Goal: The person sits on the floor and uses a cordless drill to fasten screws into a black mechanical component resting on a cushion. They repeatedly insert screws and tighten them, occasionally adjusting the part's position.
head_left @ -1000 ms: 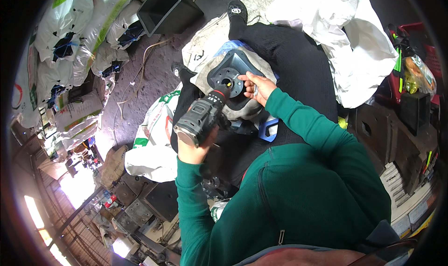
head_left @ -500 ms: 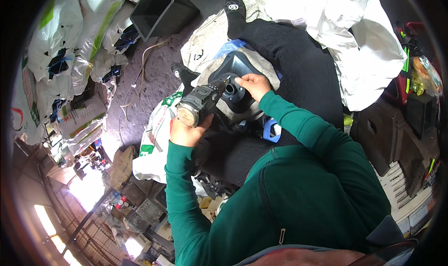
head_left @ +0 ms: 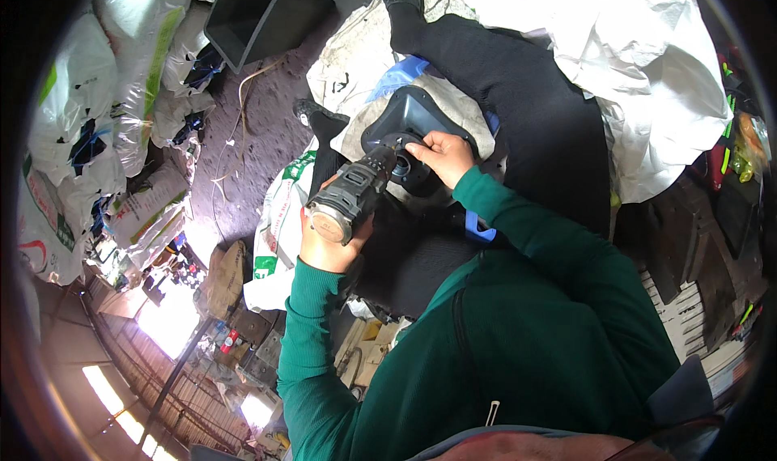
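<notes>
My left hand (head_left: 325, 246) is wrapped round the grip of a dark grey cordless drill (head_left: 346, 202), its chuck end pointing away from me. The drill's front meets the round flange of a black plastic funnel-shaped part (head_left: 413, 109), which rests between my legs with its wide square end away from me. My right hand (head_left: 445, 157) pinches with thumb and forefinger at the flange's edge, close to the drill tip. Whatever small thing those fingers hold is hidden. The flange has a round opening in its middle, partly covered by the drill.
A blue loop-shaped piece (head_left: 479, 226) lies by my right forearm. White sacking (head_left: 639, 80) is heaped at the far right, and full sacks (head_left: 133, 72) stand at the left. A black square bin (head_left: 267, 24) lies at the far left, with a cable (head_left: 245, 97) nearby.
The view has shifted slightly. The drill has dipped a little toward me at its back end, its front still at the flange. My right hand keeps its pinch there.
</notes>
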The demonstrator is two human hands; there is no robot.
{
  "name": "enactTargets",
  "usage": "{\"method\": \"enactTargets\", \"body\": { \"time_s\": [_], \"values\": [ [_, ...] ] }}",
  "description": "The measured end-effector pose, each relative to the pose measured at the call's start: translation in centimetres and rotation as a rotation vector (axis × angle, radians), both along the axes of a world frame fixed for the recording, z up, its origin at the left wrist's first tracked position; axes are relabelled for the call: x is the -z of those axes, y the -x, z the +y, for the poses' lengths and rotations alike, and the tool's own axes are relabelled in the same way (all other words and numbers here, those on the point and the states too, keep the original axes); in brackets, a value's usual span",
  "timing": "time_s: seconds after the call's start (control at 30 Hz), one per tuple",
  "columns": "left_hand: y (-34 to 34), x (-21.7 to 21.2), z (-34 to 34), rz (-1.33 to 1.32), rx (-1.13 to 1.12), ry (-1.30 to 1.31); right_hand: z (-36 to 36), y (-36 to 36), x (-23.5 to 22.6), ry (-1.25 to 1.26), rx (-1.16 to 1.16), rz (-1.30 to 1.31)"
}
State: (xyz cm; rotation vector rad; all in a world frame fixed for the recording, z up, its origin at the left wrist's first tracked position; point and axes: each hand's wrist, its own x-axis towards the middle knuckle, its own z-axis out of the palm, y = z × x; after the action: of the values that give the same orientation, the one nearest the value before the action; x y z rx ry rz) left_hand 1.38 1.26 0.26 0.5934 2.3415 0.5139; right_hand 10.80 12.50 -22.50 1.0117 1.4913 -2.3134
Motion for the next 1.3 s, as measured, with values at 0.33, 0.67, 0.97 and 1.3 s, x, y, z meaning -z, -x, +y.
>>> {"method": "enactTargets", "body": {
  "time_s": [0.33, 0.67, 0.97, 1.3],
  "values": [
    [-0.2, 1.9, -1.2, 0.042, 0.005, -0.066, 1.6, 0.6, -1.3, -0.095, -0.086, 0.099],
    [-9.7, -3.8, -5.1, 0.019, -0.206, -0.286, 2.2, 0.9, 0.2, -0.293, -0.131, 0.212],
    [-26.6, 1.2, -11.6, -0.349, -0.245, -0.141, 4.5, -0.9, -9.2, 0.093, -0.174, 0.300],
    [-27.1, -1.9, -25.6, 0.497, -1.465, -0.710, -13.3, -5.2, -19.6, 0.355, -1.066, 0.391]
  ]
}}
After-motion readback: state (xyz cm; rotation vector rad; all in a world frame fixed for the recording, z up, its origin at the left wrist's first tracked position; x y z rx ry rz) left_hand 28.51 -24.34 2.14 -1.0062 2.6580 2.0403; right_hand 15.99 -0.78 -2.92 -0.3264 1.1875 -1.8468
